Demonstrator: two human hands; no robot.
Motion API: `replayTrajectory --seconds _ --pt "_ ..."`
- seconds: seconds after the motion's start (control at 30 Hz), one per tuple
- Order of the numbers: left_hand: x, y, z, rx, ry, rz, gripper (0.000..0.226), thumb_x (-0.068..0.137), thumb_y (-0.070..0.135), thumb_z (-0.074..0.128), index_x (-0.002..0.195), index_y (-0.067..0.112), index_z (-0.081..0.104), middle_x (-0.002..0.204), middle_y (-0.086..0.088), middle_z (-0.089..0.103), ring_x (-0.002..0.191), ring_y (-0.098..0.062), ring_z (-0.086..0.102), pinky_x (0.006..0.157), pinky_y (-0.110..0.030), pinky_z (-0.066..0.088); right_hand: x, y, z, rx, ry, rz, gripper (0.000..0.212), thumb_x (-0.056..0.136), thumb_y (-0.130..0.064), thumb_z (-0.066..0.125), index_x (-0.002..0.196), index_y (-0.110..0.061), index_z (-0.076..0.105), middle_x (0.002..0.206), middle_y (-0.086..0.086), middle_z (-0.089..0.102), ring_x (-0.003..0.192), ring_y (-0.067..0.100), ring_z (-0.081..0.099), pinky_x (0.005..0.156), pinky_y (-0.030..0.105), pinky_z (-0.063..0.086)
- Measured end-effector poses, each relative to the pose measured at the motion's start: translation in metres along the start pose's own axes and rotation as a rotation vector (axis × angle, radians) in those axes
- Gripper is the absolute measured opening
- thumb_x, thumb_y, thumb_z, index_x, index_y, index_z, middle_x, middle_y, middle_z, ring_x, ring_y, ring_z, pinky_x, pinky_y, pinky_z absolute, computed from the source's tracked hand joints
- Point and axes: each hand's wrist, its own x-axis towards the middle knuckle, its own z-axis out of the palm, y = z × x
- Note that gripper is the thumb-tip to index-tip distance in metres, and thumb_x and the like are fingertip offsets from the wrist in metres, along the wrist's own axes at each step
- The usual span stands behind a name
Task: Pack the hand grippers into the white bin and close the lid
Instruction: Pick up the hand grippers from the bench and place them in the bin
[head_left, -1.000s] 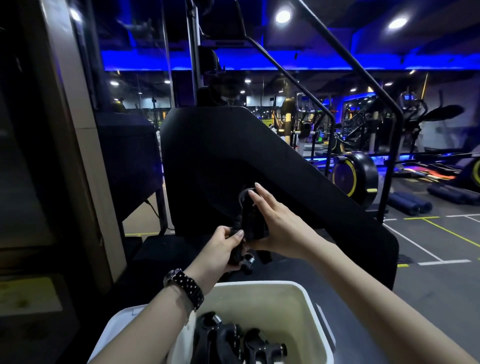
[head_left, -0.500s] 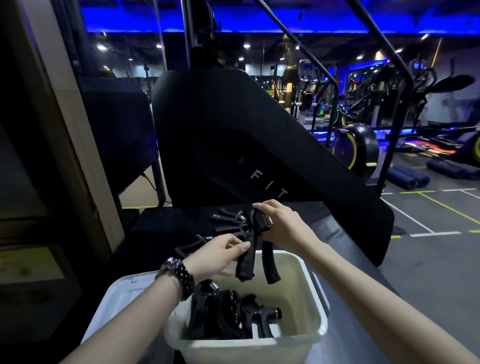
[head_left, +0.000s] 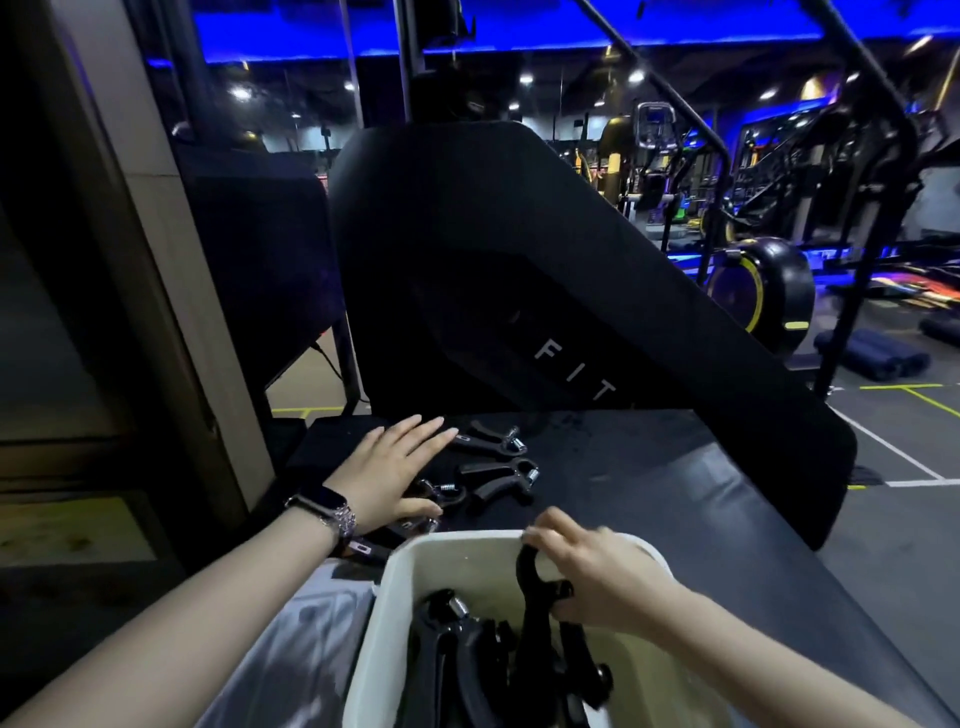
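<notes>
Right hand (head_left: 597, 582) grips gripper (head_left: 535, 597) inside bin (head_left: 395, 613) (left flat)

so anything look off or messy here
Nothing damaged or spilled. Several grippers lie loose on the black surface beyond the bin, unpacked. The left hand reaches over them; the right hand lowers a gripper into the bin.
</notes>
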Motion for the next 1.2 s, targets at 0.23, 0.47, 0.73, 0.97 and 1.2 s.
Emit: replayTrajectory --seconds 0.23,0.47,0.73,0.97,1.2 --pt "0.078 -0.009 0.05 -0.006 -0.118 0.005 0.082 0.085 0.062 0.045 0.148 0.03 0.002 0.158 0.007 0.01 0.145 -0.014 0.006 0.115 -0.035 0.012 0.014 0.012 0.042 -0.079 -0.343 -0.022 0.04 0.044 -0.052 0.062 0.078 -0.033 0.054 0.065 -0.018 0.057 0.039 0.003 0.054 0.042 0.02 0.014" --pt "0.139 0.001 0.104 -0.032 -0.229 0.066 0.083 0.083 0.06 0.051 0.148 0.026 0.012 0.155 0.0 0.023 0.143 -0.021 0.019 0.113 -0.042 0.025 0.017 0.007 0.057 0.049 -0.465 -0.048 0.046 0.077 -0.023 0.068 0.114 -0.002 0.049 0.116 0.02 0.057 0.101 0.039 0.059 0.072 0.04 0.045" --pt "0.167 0.004 0.145 -0.149 -0.353 0.051 0.077 0.084 0.051 0.056 0.147 0.023 0.02 0.154 -0.003 0.027 0.14 -0.026 0.024 0.109 -0.043 0.028 0.024 0.002 0.066 0.141 -0.574 0.113 0.053 0.072 -0.031 0.074 0.114 -0.006 0.051 0.118 0.016 0.055 0.103 0.037 0.058 0.082 0.039 0.049" --pt "0.176 -0.005 0.169 -0.137 -0.378 0.092 0.073 0.086 0.041 0.059 0.146 0.022 0.022 0.151 -0.006 0.032 0.136 -0.03 0.03 0.108 -0.043 0.033 0.021 -0.015 0.074 0.076 -0.499 0.087 0.046 0.08 -0.021 0.064 0.119 -0.007 0.043 0.118 0.015 0.047 0.097 0.04 0.059 0.066 0.036 0.038" --pt "0.181 -0.009 0.189 -0.163 -0.358 0.068 0.069 0.089 0.038 0.056 0.147 0.021 0.021 0.153 -0.01 0.024 0.136 -0.032 0.028 0.109 -0.043 0.032 0.019 -0.022 0.079 0.023 -0.536 0.128 0.039 0.084 -0.008 0.056 0.119 -0.005 0.04 0.122 0.016 0.044 0.098 0.039 0.058 0.047 0.031 0.024"
